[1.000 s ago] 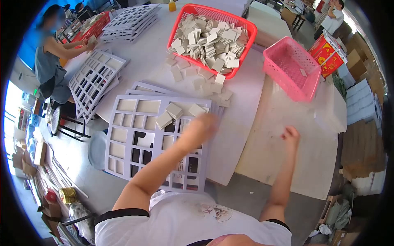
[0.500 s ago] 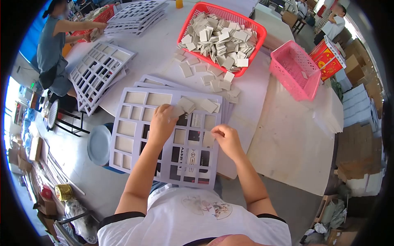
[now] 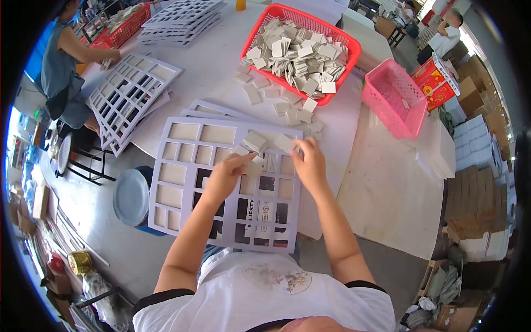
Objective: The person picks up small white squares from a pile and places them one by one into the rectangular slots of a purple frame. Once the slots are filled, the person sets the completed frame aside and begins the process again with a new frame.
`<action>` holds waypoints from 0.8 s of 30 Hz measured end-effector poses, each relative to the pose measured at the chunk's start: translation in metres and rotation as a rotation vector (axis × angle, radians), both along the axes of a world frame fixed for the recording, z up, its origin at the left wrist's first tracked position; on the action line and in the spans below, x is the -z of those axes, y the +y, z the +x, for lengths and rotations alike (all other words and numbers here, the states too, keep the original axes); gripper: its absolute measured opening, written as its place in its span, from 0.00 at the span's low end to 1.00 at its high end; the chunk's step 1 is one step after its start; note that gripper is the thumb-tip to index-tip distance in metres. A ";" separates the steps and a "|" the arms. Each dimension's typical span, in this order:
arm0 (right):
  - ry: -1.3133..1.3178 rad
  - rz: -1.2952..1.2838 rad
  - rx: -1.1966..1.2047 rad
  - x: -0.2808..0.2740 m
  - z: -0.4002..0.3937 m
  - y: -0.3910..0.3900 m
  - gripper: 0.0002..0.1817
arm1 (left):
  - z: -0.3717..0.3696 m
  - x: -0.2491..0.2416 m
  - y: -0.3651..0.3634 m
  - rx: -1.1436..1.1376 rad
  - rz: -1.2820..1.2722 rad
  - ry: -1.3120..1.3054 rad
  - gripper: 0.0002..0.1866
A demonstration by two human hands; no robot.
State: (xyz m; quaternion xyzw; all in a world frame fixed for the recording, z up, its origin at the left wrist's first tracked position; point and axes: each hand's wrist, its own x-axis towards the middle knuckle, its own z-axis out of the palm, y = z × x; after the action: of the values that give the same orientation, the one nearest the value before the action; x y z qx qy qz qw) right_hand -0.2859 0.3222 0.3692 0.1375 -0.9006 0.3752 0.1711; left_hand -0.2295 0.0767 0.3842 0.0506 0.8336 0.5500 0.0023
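A white multi-window frame panel [image 3: 224,202] lies in front of me, tilted over the table's near edge. Several of its openings hold grey cardboard backing; others show dark printed material below. My left hand [image 3: 225,176] is closed in a pinch on a small cardboard piece [image 3: 252,169] over the panel's middle. At the upper right of the panel, my right hand [image 3: 311,166] has its fingertips together at the edge of a loose cardboard piece [image 3: 284,143]. A small stack of cardboard pieces [image 3: 255,141] rests on the panel between the hands.
A red basket [image 3: 344,91] full of cardboard pieces stands ahead, with loose pieces [image 3: 252,94] beside it. An empty-looking pink basket [image 3: 395,124] sits right. Stacked frame panels [image 3: 133,91] lie at left, near a co-worker [image 3: 66,66]. A round stool [image 3: 131,189] stands on the floor.
My right hand has moved up from a right-hand opening, which now shows a cardboard piece, to the loose pieces. My left hand has shifted slightly down and right. The co-worker's arms have moved.
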 end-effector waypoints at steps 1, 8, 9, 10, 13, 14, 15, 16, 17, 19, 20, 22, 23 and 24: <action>0.032 0.045 0.002 0.004 -0.014 -0.002 0.16 | 0.002 -0.010 0.012 0.013 0.012 -0.026 0.23; -0.180 0.139 -0.020 0.005 -0.045 -0.017 0.23 | -0.001 -0.003 0.028 0.246 -0.164 0.027 0.12; -0.218 0.138 -0.010 0.001 -0.046 -0.015 0.23 | -0.001 -0.001 0.028 0.259 -0.175 0.057 0.12; -0.235 0.155 -0.038 0.002 -0.049 -0.014 0.22 | -0.002 0.003 0.028 0.279 -0.185 0.092 0.12; -0.275 0.162 -0.077 0.002 -0.050 -0.010 0.19 | -0.005 0.012 0.029 0.328 -0.239 0.161 0.11; -0.279 0.137 -0.067 -0.001 -0.049 -0.012 0.16 | -0.005 0.013 0.031 0.331 -0.275 0.160 0.10; -0.282 0.111 -0.058 -0.003 -0.048 -0.012 0.14 | -0.005 0.013 0.032 0.332 -0.311 0.161 0.10; -0.254 0.066 -0.064 -0.001 -0.049 -0.011 0.13 | -0.005 0.010 0.034 0.329 -0.335 0.153 0.10; -0.226 0.021 -0.072 0.003 -0.050 -0.011 0.11 | -0.003 0.006 0.036 0.325 -0.358 0.144 0.09; -0.209 -0.089 -0.062 0.004 -0.051 -0.010 0.10 | 0.002 0.007 0.036 0.323 -0.392 0.184 0.08; -0.219 -0.154 -0.044 0.004 -0.052 -0.009 0.09 | 0.006 0.013 0.035 0.325 -0.404 0.232 0.09; -0.295 -0.326 -0.039 -0.001 -0.049 -0.009 0.08 | 0.011 0.014 0.034 0.292 -0.421 0.227 0.10; -0.362 -0.431 -0.051 -0.007 -0.045 -0.010 0.07 | 0.013 0.009 0.034 0.257 -0.425 0.175 0.10; -0.428 -0.536 -0.060 -0.010 -0.042 -0.009 0.06 | 0.014 0.007 0.034 0.224 -0.427 0.122 0.11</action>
State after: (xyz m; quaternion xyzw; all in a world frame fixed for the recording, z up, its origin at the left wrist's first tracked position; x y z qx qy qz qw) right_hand -0.3274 0.3131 0.3793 0.0323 -0.7811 0.6236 -0.0029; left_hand -0.2153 0.1109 0.3769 0.1744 0.9187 0.3536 0.0236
